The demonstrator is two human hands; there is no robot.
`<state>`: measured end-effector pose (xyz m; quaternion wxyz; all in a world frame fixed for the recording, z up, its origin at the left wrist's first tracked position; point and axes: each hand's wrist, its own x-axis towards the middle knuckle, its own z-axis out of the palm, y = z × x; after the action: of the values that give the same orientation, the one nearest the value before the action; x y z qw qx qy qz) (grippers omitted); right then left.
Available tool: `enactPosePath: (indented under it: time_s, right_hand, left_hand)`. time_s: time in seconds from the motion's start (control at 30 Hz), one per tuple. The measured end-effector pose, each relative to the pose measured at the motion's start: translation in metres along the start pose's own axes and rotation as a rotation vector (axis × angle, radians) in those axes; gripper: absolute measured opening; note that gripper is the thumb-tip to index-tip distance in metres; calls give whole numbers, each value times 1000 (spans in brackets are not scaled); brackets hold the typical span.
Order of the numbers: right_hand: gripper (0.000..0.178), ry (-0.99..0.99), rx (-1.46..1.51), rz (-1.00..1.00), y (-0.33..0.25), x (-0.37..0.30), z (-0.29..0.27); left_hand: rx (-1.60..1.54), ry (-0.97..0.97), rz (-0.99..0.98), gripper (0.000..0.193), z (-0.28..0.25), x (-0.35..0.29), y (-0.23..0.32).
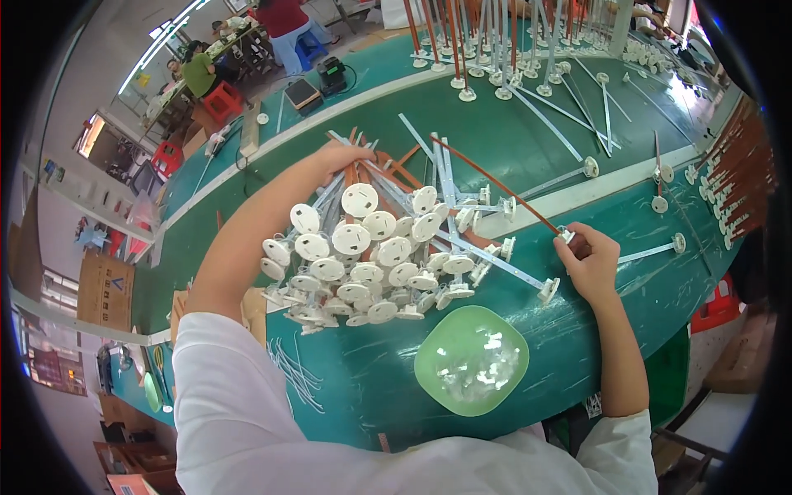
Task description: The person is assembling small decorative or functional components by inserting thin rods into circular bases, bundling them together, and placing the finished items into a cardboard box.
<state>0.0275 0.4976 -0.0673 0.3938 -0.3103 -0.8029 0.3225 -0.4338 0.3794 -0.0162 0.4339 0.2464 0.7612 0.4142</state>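
Within the right grip (591, 257), a brown strip (498, 183) was pinched by its white disc (565, 234); under the left grip (350, 155), a strip bundle (351, 238) was clasped. The strip was judged light, bendable, best held there.

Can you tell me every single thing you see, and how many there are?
Stick bundle: one, silver and brown with round white ends, mid-table
Brown stick: one, brown, at the right fingertips
Bowl: one, light green, near edge
Clear bits: many, see-through, in the bowl
Thin strips: several, white, left of the bowl
Standing sticks: many, silver and brown, far side
Table: one, green, under everything
Box: one, brown, far left
Blue stool: one, blue, back
People: at least three, mixed clothes, back
Left hand: one, on the bundle
Right hand: one, pinching the brown stick
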Motion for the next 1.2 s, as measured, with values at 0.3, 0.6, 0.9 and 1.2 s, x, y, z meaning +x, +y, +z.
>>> enactPosePath:
  time_s: [0.3, 0.6, 0.9, 1.2]
  right_hand:
    - [26, 6, 0, 50, 7, 2, 0]
    - [24, -2, 10, -7, 15, -1, 0]
    - [29, -161, 19, -294, 3, -9, 8]
    - [21, -201, 246, -26, 2, 3, 0]
  left_hand:
    - [1245, 236, 81, 86, 11, -31, 50]
    - [1228, 543, 165, 85, -53, -116, 11]
    - [471, 576, 46, 75, -65, -205, -157]
    - [602, 640, 252, 67, -47, -233, -136]
